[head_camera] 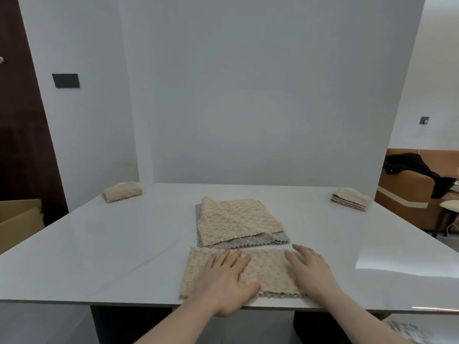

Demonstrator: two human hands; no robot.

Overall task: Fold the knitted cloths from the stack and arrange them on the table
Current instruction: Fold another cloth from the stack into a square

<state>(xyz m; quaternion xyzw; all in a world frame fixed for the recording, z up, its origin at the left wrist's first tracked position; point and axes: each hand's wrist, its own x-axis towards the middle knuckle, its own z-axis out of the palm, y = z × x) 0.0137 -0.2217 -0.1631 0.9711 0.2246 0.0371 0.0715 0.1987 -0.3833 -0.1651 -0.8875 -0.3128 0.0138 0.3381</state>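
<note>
Pressing a half-folded beige cloth (239,271) flat at the bench's (99,244) near edge with both hands, left (223,281) and right (310,271), fingers straight, gripping nothing, I judge one folded cloth (122,191) done at the far-left corner, with the central stack (242,223) left.

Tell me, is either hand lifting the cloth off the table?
No, the left hand and right hand lie flat on the beige cloth, pressing it onto the table.
</note>
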